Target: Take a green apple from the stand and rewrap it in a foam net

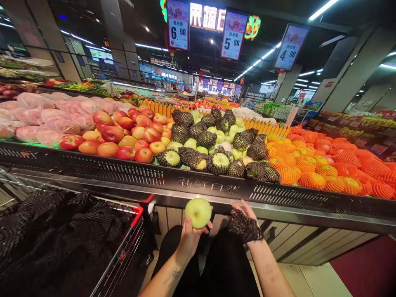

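A bare green apple (198, 212) is in my left hand (189, 241), with the fingers and thumb wrapped round its sides and underside. To the right, a black foam net sleeve (244, 226) is stretched round my right hand (249, 212). Its fingertips poke out at the top, stretched and apart, while the net covers the palm and reaches the wrist. Both hands are in front of the fruit display, apart from each other. On the display just beyond lie green apples (220, 160), many of them in black net sleeves.
A cart (136, 216) heaped with black foam nets (62, 235) stands at the left. The display's black slatted front (210, 185) runs across. Red apples (113, 134) lie left of the green ones, orange-netted fruit (312, 179) right. Price signs (234, 35) hang above.
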Tool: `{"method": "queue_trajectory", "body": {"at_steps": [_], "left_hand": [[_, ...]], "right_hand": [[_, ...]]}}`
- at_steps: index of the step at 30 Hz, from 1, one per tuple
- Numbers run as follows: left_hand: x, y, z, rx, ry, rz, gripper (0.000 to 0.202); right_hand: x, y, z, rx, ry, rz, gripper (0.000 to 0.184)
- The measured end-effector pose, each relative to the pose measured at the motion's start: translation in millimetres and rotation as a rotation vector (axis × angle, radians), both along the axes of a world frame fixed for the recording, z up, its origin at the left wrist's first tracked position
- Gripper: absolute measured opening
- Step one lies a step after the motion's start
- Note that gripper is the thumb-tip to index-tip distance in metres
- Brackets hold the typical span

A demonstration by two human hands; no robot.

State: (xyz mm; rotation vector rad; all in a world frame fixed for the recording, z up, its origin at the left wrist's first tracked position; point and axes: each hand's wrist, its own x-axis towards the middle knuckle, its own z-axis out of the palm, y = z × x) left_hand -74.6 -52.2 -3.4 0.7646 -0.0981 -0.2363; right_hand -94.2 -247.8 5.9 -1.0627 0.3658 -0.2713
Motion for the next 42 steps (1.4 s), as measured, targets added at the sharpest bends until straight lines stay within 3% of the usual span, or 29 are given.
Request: {"method": "queue_trajectory", "body": {"at_steps": [2, 5, 7, 10, 13, 15, 18, 20, 24, 27, 33, 38, 42], "left_hand": [[-11.7, 5.3, -6.5, -0.031, 0.086, -0.108, 0.072], [-29.3, 11.5, -18.3, -0.088, 0.219, -0.181, 0.062], [-43.0, 11.9, -30.5, -0.111, 0.287, -0.185, 0.060], [-65.8, 7.4, -52.4, -0.152, 0.349, -0.181, 0.061], [-86.1, 0.5, -69.2, -0.199, 0.386, -0.209, 0.064], [-95.2, -3.3, -75.6, -0.205, 0.395, -0.225, 0.071], [-102.1, -5.7, -83.4, -0.112, 0.420, -0.211, 0.083], [-105.2, -4.8, -91.1, -0.026, 0.464, -0.198, 0.085], [-114.3, -2.5, -110.9, 0.028, 0.586, -0.249, 0.076], [-121.5, -6.0, -121.1, -0.002, 0.651, -0.312, 0.071], [-126.4, -16.1, -121.9, -0.031, 0.598, -0.339, 0.076], [-128.8, -15.7, -118.9, 0.089, 0.317, -0.429, 0.103], [-129.7, -14.7, -120.3, 0.216, 0.156, -0.455, 0.088]], "right_hand": [[-18.7, 0.3, -25.1, 0.102, 0.164, 0.190, 0.025], [-51.5, 0.4, -45.8, 0.226, 0.250, 0.310, 0.025], [-72.0, 1.0, -49.4, 0.279, 0.223, 0.309, 0.025], [-94.6, 7.0, -46.7, 0.313, 0.146, 0.328, 0.040], [-107.3, 20.0, -45.9, 0.298, 0.082, 0.385, 0.050], [-112.3, 29.8, -51.3, 0.265, 0.080, 0.412, 0.046], [-117.4, 41.2, -67.9, 0.102, 0.047, 0.463, 0.029], [-119.5, 46.0, -80.6, -0.136, -0.015, 0.478, 0.022], [-119.8, 49.5, -96.7, -0.714, -0.132, 0.334, 0.013], [-116.3, 47.6, -99.4, -0.920, -0.241, 0.251, 0.009], [-115.5, 37.9, -104.1, -1.133, -0.310, 0.159, 0.009], [-116.1, 30.4, -104.0, -1.037, -0.144, 0.044, 0.031], [-98.8, 22.9, -92.4, -0.981, -0.057, 0.131, 0.050]]}}
